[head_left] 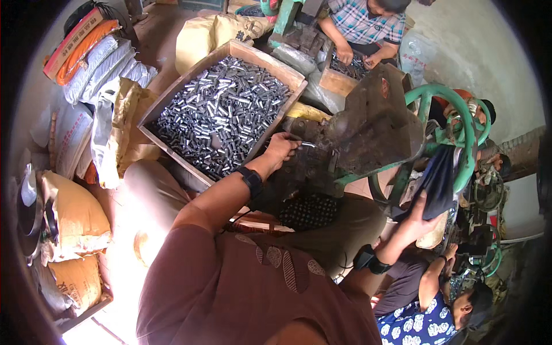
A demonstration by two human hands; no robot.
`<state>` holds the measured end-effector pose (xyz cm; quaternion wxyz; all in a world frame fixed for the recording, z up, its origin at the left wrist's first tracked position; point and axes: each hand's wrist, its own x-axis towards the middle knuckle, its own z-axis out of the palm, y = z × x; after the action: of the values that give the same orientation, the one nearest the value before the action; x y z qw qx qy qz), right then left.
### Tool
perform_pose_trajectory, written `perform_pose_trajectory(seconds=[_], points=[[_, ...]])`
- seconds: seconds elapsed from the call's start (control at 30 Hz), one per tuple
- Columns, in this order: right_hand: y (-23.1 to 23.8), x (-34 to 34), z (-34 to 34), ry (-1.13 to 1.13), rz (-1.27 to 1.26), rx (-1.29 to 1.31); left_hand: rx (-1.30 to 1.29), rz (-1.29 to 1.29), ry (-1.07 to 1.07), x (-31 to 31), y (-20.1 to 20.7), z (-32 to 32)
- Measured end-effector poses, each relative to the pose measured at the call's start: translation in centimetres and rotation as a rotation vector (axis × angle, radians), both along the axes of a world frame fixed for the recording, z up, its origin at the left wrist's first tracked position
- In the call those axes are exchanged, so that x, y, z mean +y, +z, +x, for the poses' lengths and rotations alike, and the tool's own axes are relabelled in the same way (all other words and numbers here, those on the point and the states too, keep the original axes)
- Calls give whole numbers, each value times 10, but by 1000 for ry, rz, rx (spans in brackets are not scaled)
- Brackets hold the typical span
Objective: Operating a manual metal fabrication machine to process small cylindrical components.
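Note:
My left hand (282,148) is closed in a pinch at the bed of a dark, greasy hand press (376,123). From its fingertips a thin, shiny metal rod (308,144) points toward the press; its exact kind is too small to tell. On the right, my right hand (420,221) grips a dark blue cloth (439,187) that hangs over the rim of the press's green handwheel (470,144). Beside my left forearm stands a shallow wooden box (164,145), filled with short metal tubes (224,109).
Across from me a person in a checked shirt (365,26) handles small parts in another wooden box (338,82). At the lower right sits a person in a flowered top (417,325). Stuffed sacks (75,213) stand at left, near stacked bundles (100,66). A patterned dark cushion (310,211) lies below the press.

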<state>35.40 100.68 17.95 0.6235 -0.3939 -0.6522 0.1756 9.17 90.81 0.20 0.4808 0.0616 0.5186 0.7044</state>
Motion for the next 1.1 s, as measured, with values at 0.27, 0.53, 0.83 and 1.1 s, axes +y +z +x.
perform_pose_trajectory(seconds=[0.27,0.53,0.83,1.1], points=[[74,20,2,221,-139,-144,632,-15,73,30,-12,14],[-55,17,-10,9,488,200,949,-197,1,25,-1,7],[69,16,-1,126,-111,-109,-34,170,150,-25,17,-8],[68,16,-4,147,-125,-140,50,10,-30,12,9,2]])
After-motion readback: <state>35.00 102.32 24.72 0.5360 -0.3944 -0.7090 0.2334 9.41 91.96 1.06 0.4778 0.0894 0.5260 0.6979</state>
